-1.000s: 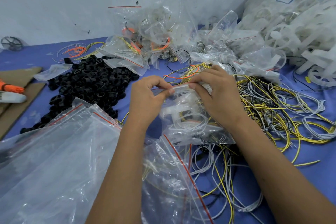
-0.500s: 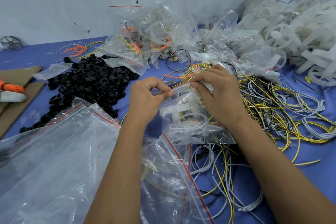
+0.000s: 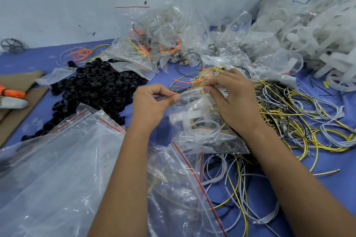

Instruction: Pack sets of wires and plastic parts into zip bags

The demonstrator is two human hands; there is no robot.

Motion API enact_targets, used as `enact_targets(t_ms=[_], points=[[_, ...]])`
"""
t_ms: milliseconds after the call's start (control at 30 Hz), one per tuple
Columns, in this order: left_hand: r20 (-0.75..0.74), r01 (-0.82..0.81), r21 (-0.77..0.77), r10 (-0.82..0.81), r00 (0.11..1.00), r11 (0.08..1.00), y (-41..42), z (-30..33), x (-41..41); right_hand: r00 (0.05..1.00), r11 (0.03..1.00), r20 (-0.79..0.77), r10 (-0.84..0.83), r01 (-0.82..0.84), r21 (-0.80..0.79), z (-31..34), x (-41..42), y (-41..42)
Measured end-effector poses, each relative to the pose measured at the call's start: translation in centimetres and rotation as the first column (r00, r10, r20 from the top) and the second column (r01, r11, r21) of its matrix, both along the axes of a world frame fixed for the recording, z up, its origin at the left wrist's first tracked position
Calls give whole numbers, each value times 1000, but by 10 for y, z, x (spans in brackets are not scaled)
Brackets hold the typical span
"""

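A clear zip bag [image 3: 202, 127] holding white plastic parts and coiled grey, yellow and black wires sits in the middle of the blue table. My left hand [image 3: 152, 106] pinches the left end of its top strip between thumb and forefinger. My right hand [image 3: 233, 100] pinches the same strip further right, fingers curled over the bag's mouth. Loose yellow, grey and black wires [image 3: 300, 121] lie tangled to the right. A heap of black plastic rings [image 3: 92, 90] lies to the left.
Empty zip bags [image 3: 57, 169] with red strips are stacked at the near left. Filled bags [image 3: 163, 44] pile up against the wall. White plastic wheels [image 3: 327, 44] heap at the far right. Cardboard [image 3: 17, 106] and an orange tool [image 3: 11, 93] lie at the left edge.
My left hand has slid a little to the left along the bag's top strip, widening the gap between the hands. The right hand stays put.
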State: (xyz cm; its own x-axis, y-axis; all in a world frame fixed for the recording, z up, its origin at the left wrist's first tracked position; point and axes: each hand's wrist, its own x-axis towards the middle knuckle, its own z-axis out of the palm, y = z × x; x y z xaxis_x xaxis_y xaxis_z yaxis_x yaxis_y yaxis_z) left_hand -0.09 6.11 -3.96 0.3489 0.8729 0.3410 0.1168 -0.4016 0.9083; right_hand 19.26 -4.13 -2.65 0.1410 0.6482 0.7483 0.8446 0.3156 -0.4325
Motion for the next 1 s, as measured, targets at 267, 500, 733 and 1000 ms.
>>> enact_targets(t_ms=[267,500,733,1000], points=[[119,-35,-35,39,992,999,6,-1,-8,1000,998,-13,-24,25,55,-2,4,2],[247,82,-120,-51,968,989,5,-1,-12,998,996,-21,-57,58,64,-1,7,1],[219,62,-88,-41,975,994,5,0,-10,998,996,-34,-50,53,74,-3,8,1],[279,56,-146,-13,960,988,6,-2,-10,997,994,-51,-61,66,87,-4,9,2]])
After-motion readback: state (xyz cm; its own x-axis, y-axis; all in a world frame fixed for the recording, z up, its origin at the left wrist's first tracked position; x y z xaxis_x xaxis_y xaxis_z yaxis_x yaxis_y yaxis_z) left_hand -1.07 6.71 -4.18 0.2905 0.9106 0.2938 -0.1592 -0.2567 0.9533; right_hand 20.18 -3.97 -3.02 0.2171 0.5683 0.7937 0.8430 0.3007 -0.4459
